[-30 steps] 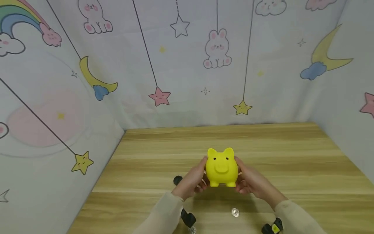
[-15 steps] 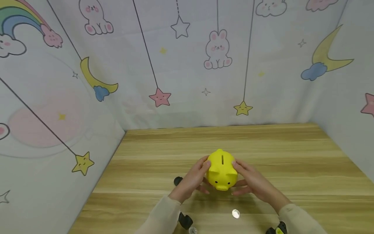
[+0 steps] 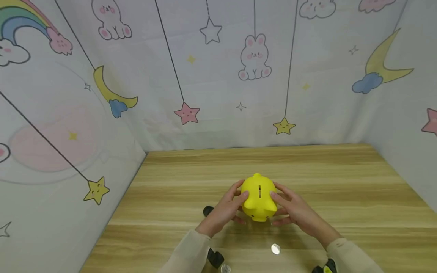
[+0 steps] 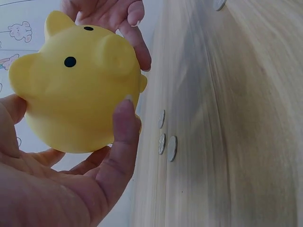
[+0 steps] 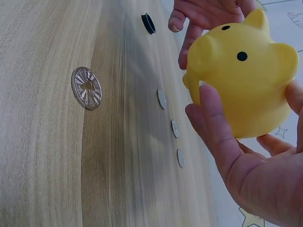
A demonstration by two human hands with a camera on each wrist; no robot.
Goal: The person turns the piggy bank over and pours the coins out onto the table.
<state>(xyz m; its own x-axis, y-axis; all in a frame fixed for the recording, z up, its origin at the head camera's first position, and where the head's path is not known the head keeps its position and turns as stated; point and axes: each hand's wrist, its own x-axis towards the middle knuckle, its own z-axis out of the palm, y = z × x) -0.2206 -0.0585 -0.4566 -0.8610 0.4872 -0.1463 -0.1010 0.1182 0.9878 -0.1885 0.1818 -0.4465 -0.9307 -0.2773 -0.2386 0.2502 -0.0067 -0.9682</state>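
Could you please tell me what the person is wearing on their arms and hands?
Both hands, the left hand and the right hand, are bare, with no gloves or rings visible. Pale cream sleeves cover both forearms to the wrists, and a black device sits under each wrist.

Two bare hands, cream long sleeves (image 3: pixel 191 252) to the wrists, black wrist-mounted camera units (image 3: pixel 216 258), short unpainted nails

bright, even light | soft shadows | wrist views blurred, edges warped
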